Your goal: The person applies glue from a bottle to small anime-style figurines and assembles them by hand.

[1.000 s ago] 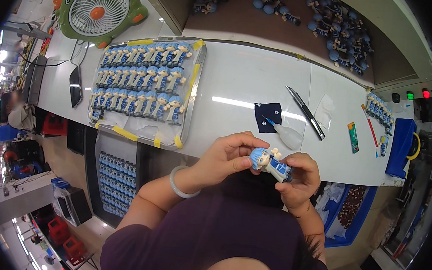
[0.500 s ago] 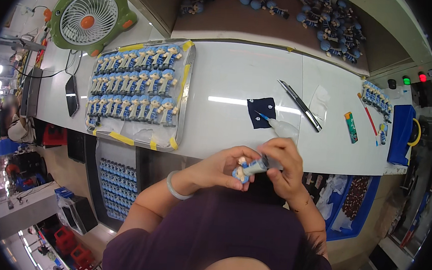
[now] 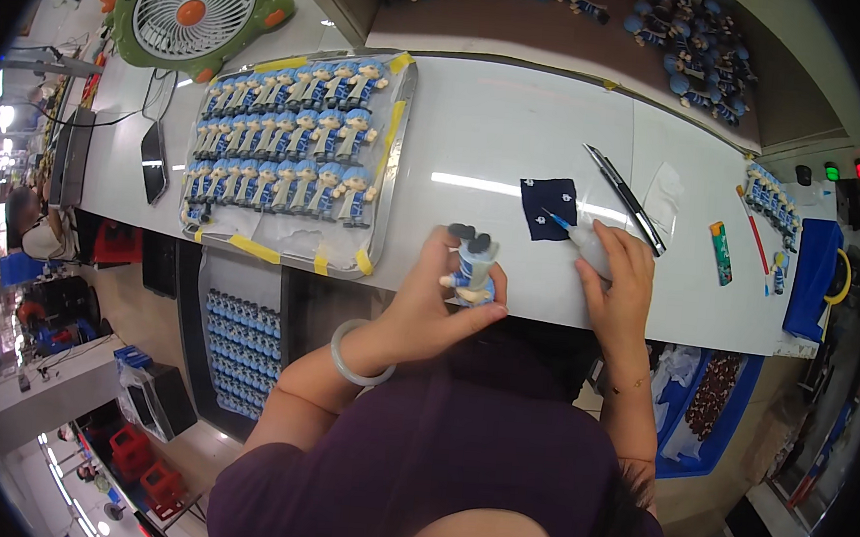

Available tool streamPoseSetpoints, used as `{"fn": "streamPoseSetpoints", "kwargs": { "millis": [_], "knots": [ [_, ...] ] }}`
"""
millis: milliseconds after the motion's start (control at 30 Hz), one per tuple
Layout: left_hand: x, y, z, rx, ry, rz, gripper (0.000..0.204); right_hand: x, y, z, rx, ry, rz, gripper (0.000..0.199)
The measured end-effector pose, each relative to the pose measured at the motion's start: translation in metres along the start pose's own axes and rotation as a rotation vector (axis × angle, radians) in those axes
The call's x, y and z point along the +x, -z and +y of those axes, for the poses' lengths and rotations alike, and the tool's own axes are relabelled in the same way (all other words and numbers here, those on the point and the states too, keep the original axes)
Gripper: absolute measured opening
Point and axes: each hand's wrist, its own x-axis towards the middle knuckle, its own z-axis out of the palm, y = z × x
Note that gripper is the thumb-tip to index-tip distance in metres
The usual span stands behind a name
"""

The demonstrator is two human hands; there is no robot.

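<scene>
My left hand holds a small blue-haired figurine upside down, its black shoes pointing up and its head low near my thumb. The fingers are closed about its body and partly hide it. To the right, my right hand has thumb and fingers around a translucent squeeze bottle with a thin blue needle tip. That tip lies over a dark navy cloth with small white patterns. Left of my hands, a tray edged with yellow tape carries rows of matching figurines.
Beyond the cloth lie a black-and-silver pen-like tool, a green lighter and a thin red brush. A blue box stands at the right end. A green fan sits at the far left; more figurines fill the back shelf.
My left hand has turned the figurine feet-up and moved it left and away from my body. My right hand has left the figurine and closed around the squeeze bottle. The view has shifted slightly.
</scene>
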Motion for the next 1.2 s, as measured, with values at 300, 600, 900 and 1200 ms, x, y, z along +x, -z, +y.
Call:
{"fn": "streamPoseSetpoints", "kwargs": {
  "millis": [300, 600, 900, 1200],
  "knots": [
    [-0.002, -0.007, -0.003, 0.259, -0.267, -0.049, 0.038, -0.007, 0.022, -0.012, 0.533, -0.094, -0.055, 0.036],
    [-0.001, 0.003, -0.001, 0.356, -0.28, -0.325, 0.047, -0.022, 0.047, -0.035, 1.115, -0.241, -0.26, 0.037],
    [-0.003, -0.003, 0.0, 0.455, -0.337, -0.257, 0.044, -0.009, 0.052, -0.046, 0.435, 0.099, 0.044, 0.033],
    [0.002, -0.005, 0.007, 0.671, -0.476, -0.214, 0.043, -0.008, 0.057, -0.052, 0.146, 0.274, 0.178, 0.036]
  ]
}}
